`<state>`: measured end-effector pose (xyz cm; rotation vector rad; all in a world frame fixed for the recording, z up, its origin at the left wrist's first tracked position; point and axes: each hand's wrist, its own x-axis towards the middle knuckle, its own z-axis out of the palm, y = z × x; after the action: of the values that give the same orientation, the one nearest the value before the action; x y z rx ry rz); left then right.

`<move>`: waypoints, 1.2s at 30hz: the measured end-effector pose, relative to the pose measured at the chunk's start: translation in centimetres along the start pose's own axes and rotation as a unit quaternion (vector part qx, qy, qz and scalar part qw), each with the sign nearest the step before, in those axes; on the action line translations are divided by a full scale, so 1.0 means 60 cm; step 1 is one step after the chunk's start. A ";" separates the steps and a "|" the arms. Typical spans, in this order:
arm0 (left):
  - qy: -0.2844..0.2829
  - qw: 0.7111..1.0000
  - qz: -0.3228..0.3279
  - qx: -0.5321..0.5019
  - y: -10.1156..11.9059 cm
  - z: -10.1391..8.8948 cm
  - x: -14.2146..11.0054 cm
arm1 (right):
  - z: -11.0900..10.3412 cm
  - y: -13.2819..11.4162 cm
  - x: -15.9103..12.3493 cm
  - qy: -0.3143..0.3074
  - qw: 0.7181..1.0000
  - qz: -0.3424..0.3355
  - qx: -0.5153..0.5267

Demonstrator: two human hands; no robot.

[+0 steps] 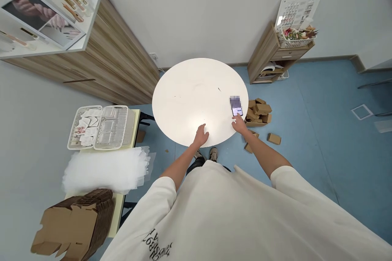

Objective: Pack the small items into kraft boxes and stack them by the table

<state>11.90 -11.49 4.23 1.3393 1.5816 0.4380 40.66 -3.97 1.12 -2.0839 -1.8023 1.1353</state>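
A smartphone with a lit screen lies near the right edge of the round white table; part of it is blurred out. My right hand is at its lower end, with the index finger stretched onto the screen and the thumb apart. It grips nothing. My left hand is at the table's near edge, holding nothing, its index finger extended and thumb spread. A small dark mark shows on the tabletop, left of the phone.
Small cardboard boxes lie on the floor right of the table. At left, a side table carries plastic baskets, white translucent bags and flattened cardboard boxes. A wooden cabinet and a small shelf unit stand behind.
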 end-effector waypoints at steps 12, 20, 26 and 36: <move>-0.001 0.999 -0.034 -0.006 -0.033 0.013 0.024 | -0.016 0.033 0.072 -0.012 0.998 0.013 -0.059; -0.007 0.999 -0.031 0.004 -0.042 0.013 0.034 | -0.023 0.035 0.069 -0.016 0.998 0.021 -0.055; -0.017 0.999 -0.027 0.014 -0.040 0.020 0.038 | -0.027 0.050 0.059 0.001 0.998 0.021 -0.054; -0.019 0.999 -0.024 0.026 -0.033 0.022 0.035 | -0.029 0.053 0.053 0.009 0.998 0.016 -0.065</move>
<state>12.10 -10.63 1.16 1.3392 1.6001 0.3420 44.21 -1.33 -0.85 -2.1930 -1.8898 1.0299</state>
